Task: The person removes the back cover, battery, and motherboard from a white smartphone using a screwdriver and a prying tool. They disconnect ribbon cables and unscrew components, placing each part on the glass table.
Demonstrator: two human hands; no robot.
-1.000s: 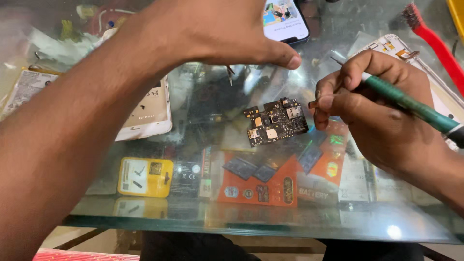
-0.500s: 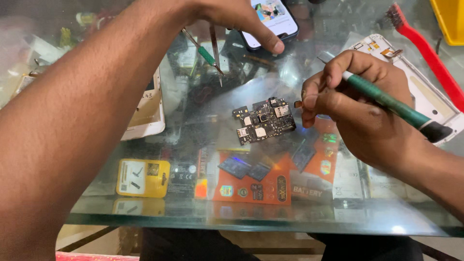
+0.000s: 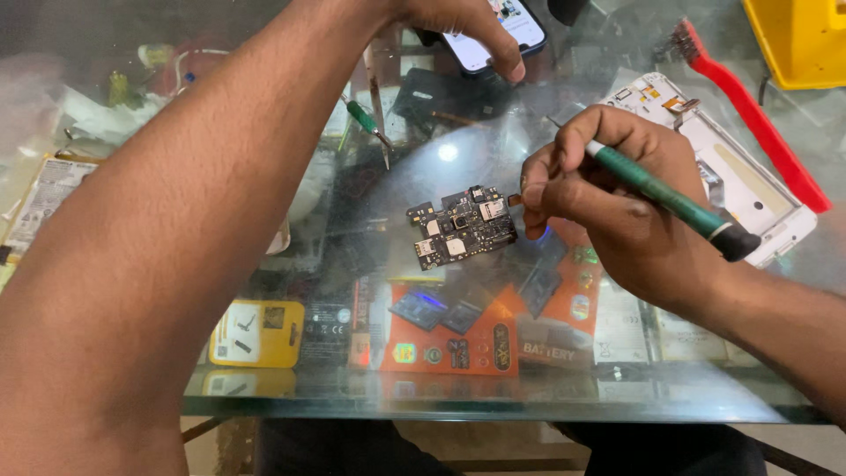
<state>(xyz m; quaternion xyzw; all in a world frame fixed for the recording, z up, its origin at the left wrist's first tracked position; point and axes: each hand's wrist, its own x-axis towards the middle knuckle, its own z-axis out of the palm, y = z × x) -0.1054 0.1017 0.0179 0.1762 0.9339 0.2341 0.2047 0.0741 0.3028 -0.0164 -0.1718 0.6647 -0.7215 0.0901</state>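
Both of our hands are over the glass worktop (image 3: pixel 458 159), and we place everything from the small dark circuit board (image 3: pixel 462 226) lying flat near its middle. Our right hand (image 3: pixel 617 207) sits just to the right of the board, fingers curled tight and pinching a green-handled tool (image 3: pixel 670 198). The handle slants up and away to the right, ending in a black cap. The tip is hidden behind our fingertips, which nearly touch the board's right edge; we cannot tell if the tip meets it.

Our left hand (image 3: pixel 458 22) is well beyond the board, at the far side of the worktop, arm crossing the whole left of the view. Its fingers are bent downward, with a fingertip resting on a phone (image 3: pixel 507 26) whose screen is lit; it grips nothing that we can see.

So the right hand is much the nearer. The board's long axis runs left to right, tilted slightly upward at its right end. It looks black, irregular in outline, dotted with silver shields and small pale parts.

Between board and left hand lie tweezers (image 3: pixel 377 106) and a green-handled screwdriver (image 3: pixel 363 116). To the board's right rests a white phone frame (image 3: pixel 749 189).
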